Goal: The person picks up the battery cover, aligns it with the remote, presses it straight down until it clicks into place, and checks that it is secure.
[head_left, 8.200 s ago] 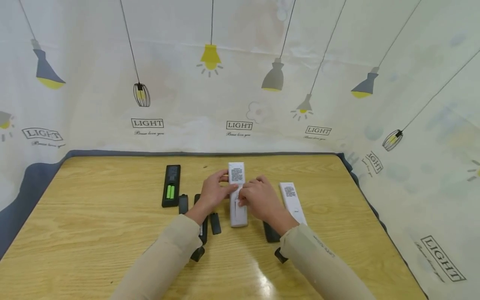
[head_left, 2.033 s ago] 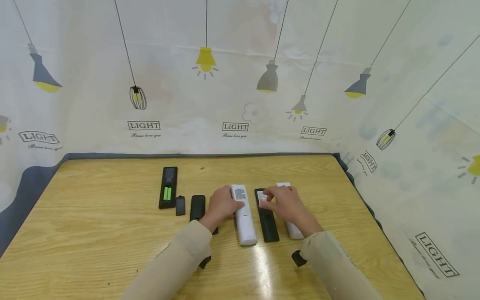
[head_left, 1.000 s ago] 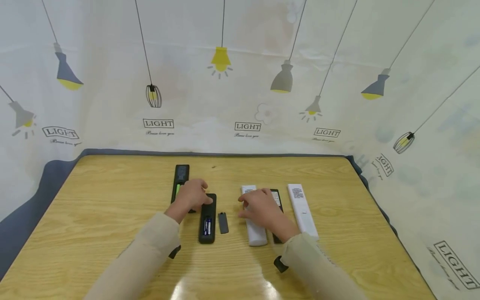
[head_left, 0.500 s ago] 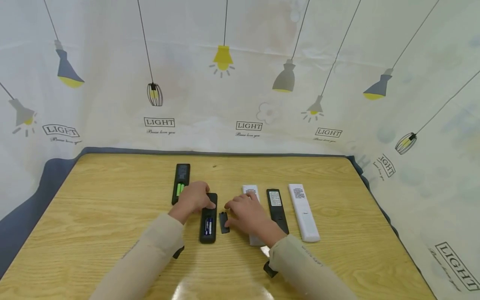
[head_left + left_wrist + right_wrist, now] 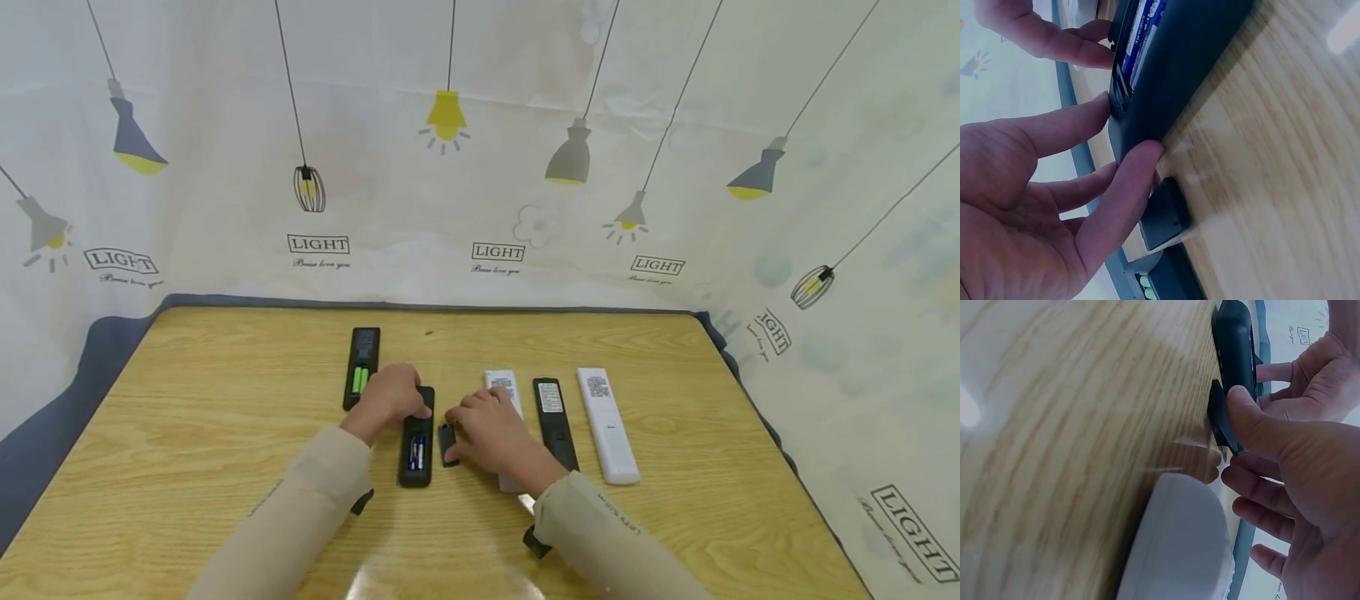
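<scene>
A black remote control lies back up on the table, its compartment showing blue batteries. My left hand grips its far end, thumb on one side and fingertips on the other, as the left wrist view shows. Just right of the remote is its small black battery cover, tilted in the right wrist view. My right hand pinches this cover between thumb and fingers; the fingertips behind it are partly hidden. Under the right hand lies a white remote control, partly covered.
Left of my left hand lies another black remote with green batteries; its loose cover shows in the left wrist view. To the right are a black remote and a white remote on the wooden table.
Both hands left the white remote, whose compartment is now covered. My left hand moved left onto the black remote with blue batteries; my right hand moved left and took hold of the loose cover.
</scene>
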A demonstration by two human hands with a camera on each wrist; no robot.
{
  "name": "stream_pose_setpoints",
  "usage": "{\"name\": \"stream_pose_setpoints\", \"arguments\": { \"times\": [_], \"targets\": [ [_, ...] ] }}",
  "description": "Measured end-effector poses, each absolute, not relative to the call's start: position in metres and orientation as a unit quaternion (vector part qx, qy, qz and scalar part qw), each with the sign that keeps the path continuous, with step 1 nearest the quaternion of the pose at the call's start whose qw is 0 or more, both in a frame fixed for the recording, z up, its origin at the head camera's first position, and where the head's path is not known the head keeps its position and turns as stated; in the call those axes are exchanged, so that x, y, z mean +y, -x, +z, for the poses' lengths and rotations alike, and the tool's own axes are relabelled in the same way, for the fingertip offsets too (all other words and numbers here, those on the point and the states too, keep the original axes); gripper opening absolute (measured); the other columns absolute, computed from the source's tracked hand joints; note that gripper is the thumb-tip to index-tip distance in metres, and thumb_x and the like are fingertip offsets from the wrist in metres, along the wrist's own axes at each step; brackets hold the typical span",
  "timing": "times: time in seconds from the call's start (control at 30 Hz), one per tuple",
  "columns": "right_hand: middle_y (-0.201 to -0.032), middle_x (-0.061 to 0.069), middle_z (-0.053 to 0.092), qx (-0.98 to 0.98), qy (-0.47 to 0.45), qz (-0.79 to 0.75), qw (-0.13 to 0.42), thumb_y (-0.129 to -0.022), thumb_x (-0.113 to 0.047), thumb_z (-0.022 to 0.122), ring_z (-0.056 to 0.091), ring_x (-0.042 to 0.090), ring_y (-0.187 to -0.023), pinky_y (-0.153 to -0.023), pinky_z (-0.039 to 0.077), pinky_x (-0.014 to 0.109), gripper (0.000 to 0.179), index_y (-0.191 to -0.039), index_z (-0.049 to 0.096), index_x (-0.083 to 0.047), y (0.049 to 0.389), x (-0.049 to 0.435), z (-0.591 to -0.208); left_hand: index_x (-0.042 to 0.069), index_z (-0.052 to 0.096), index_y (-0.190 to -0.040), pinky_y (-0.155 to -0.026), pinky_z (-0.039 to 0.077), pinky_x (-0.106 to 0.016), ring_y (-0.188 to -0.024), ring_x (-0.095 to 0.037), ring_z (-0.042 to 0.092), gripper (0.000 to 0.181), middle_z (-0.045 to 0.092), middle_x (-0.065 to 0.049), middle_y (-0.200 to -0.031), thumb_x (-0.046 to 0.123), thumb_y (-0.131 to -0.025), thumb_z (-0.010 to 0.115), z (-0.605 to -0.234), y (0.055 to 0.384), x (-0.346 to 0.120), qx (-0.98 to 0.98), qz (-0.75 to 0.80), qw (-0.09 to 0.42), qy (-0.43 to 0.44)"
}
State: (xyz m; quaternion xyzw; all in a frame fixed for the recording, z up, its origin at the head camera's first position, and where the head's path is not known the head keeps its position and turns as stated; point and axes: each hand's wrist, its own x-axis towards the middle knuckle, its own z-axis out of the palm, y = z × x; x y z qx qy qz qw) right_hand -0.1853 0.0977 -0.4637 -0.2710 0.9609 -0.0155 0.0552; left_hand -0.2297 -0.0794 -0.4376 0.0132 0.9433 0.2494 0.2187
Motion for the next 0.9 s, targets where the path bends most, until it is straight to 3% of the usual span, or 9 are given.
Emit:
{"name": "stream_pose_setpoints", "arguments": {
  "times": [0.2, 0.4, 0.67, 0.9],
  "targets": [
    [-0.113, -0.003, 0.066, 0.960, 0.277, -0.012, 0.043, -0.081, -0.058, 0.069, 0.056, 0.018, -0.110, -0.103, 0.038, 0.043, 0.053, -0.121, 0.067, -0.024, 0.1842, 0.0970, -0.4658, 0.000, 0.059, -0.126, -0.057, 0.053, -0.027, -0.076, -0.021, 0.063, 0.052, 0.065, -0.016, -0.118, 0.021, -0.083, 0.077, -0.4368, 0.2298, -0.0777, 0.946, 0.240, 0.215, -0.015],
    [-0.111, -0.003, 0.065, 0.960, 0.276, -0.010, 0.045, -0.081, -0.058, 0.069, 0.054, 0.017, -0.108, -0.103, 0.037, 0.042, 0.054, -0.123, 0.067, -0.024, 0.1834, 0.0962, -0.4676, 0.000, 0.061, -0.124, -0.072, 0.054, -0.034, -0.084, -0.022, 0.061, 0.052, 0.066, -0.016, -0.117, 0.024, -0.081, 0.078, -0.4372, 0.2294, -0.0770, 0.953, 0.224, 0.203, -0.021],
    [-0.111, -0.004, 0.066, 0.962, 0.269, 0.000, 0.048, -0.081, -0.058, 0.069, 0.054, 0.017, -0.108, -0.104, 0.037, 0.041, 0.053, -0.122, 0.068, -0.025, 0.1827, 0.0942, -0.4671, -0.001, 0.064, -0.120, -0.057, 0.048, -0.028, -0.071, -0.021, 0.061, 0.048, 0.068, -0.014, -0.104, 0.023, -0.080, 0.078, -0.4367, 0.2286, -0.0750, 0.953, 0.230, 0.195, -0.016],
    [-0.103, -0.006, 0.071, 0.962, 0.270, -0.007, 0.029, -0.079, -0.051, 0.075, 0.060, 0.018, -0.105, -0.105, 0.038, 0.044, 0.040, -0.110, 0.073, -0.026, 0.1834, 0.0927, -0.4656, 0.000, 0.064, -0.121, -0.075, 0.053, -0.037, -0.086, -0.025, 0.059, 0.051, 0.064, -0.017, -0.114, 0.024, -0.079, 0.079, -0.4393, 0.2290, -0.0740, 0.955, 0.235, 0.180, -0.017]
  ]
}}
